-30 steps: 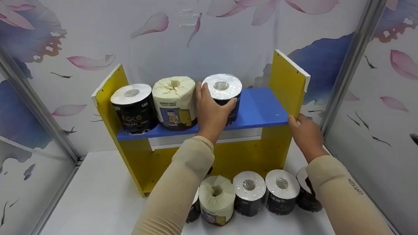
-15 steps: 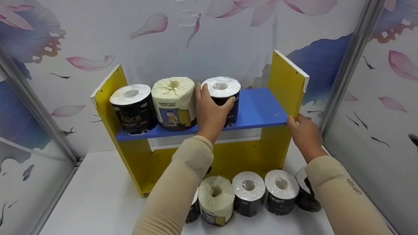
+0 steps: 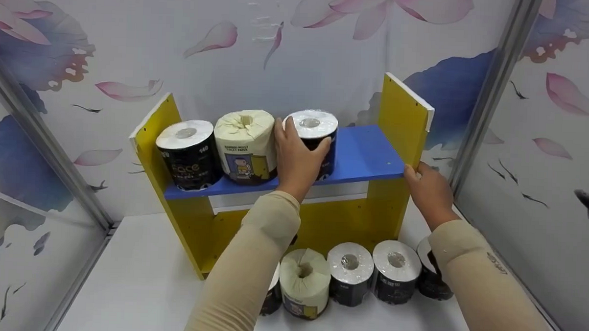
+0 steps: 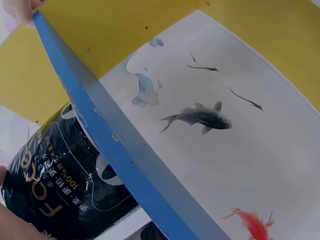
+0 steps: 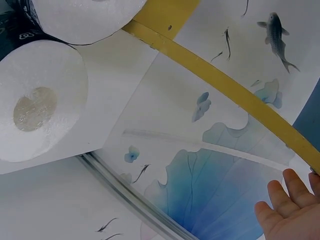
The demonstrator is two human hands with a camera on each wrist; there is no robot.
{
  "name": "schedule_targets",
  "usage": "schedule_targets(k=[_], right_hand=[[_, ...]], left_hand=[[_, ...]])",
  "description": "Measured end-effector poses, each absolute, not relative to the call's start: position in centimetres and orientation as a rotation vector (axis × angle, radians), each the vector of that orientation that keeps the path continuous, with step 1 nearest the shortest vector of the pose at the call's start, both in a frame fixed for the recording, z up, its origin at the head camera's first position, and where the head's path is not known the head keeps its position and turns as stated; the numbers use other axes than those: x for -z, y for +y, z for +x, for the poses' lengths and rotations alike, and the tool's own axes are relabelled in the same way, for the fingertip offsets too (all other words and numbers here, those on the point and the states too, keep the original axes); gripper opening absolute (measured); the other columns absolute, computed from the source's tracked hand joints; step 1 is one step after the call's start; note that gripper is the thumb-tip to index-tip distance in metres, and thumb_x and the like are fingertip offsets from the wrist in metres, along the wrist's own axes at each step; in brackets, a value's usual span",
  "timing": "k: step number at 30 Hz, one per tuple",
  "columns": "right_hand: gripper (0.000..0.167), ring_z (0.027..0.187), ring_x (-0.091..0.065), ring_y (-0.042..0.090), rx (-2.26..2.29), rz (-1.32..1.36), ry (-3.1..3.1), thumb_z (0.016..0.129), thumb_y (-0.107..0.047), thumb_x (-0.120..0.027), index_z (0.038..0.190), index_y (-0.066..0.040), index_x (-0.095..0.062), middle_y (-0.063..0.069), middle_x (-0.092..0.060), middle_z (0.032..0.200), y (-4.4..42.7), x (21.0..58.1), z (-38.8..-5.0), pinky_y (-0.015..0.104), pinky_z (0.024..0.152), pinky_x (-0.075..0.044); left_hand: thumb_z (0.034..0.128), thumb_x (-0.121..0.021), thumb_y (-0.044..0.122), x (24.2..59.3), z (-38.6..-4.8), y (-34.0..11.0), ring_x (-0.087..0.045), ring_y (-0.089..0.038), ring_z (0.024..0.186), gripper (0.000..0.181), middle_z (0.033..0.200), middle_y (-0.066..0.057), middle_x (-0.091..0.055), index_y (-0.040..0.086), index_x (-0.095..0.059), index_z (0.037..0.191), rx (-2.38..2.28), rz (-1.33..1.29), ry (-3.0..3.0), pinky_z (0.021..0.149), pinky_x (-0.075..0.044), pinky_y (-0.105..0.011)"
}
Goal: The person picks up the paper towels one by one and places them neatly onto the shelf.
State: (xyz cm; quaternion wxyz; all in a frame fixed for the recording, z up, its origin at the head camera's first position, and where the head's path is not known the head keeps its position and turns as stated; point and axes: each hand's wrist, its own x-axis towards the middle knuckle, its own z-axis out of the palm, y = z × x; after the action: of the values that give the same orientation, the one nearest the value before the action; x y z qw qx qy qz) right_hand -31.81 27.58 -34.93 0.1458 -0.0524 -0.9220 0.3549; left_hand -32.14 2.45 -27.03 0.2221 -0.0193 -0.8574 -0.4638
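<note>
On the blue shelf board [image 3: 363,151] of a yellow rack, my left hand [image 3: 299,161] grips a black-wrapped roll [image 3: 330,157] with fingers on its left and thumb at its front right. The same black roll [image 4: 65,175] stands on the blue board [image 4: 115,145] in the left wrist view. A cream-wrapped roll [image 3: 246,146] and another black roll [image 3: 189,159] stand to its left. My right hand [image 3: 431,190] holds the front edge of the rack's right side panel [image 3: 406,120], where the blue board meets it; in the right wrist view the hand [image 5: 295,210] has its fingers extended beside the panel edge [image 5: 220,85].
In front of the rack, several rolls stand in a row on the white table [image 3: 134,258], among them a cream one [image 3: 304,283] and black ones [image 3: 352,275]. Patterned walls [image 3: 328,54] enclose the back and both sides.
The roll in my left hand has come down slightly onto the blue board. My right hand has stayed at the side panel.
</note>
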Motion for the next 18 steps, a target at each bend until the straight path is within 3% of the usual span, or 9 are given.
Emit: schedule_targets(k=[11,18], right_hand=[[0.060,0.102,-0.057,0.039,-1.038,-0.185,-2.646,0.102,-0.047,-0.032,0.132,0.000,-0.052,0.026,-0.060,0.122,27.6,35.0,-31.8,0.055,0.087,-0.042],[0.061,0.103,-0.056,0.040,-1.051,-0.171,-2.656,0.101,-0.048,-0.031,0.134,-0.001,-0.051,0.026,-0.059,0.123,27.6,34.8,-31.8,0.055,0.086,-0.042]], left_hand=[[0.0869,-0.069,0.040,27.1,-31.4,2.3,-0.013,-0.028,0.146,0.087,0.159,-0.014,-0.009,0.009,-0.022,0.152,1.087,-0.162,-2.373,0.106,-0.038,-0.043],[0.0900,-0.065,0.039,28.0,-30.9,1.3,-0.013,-0.029,0.146,0.086,0.158,-0.018,-0.009,0.005,-0.018,0.153,0.852,-0.290,-2.355,0.114,-0.024,-0.041]])
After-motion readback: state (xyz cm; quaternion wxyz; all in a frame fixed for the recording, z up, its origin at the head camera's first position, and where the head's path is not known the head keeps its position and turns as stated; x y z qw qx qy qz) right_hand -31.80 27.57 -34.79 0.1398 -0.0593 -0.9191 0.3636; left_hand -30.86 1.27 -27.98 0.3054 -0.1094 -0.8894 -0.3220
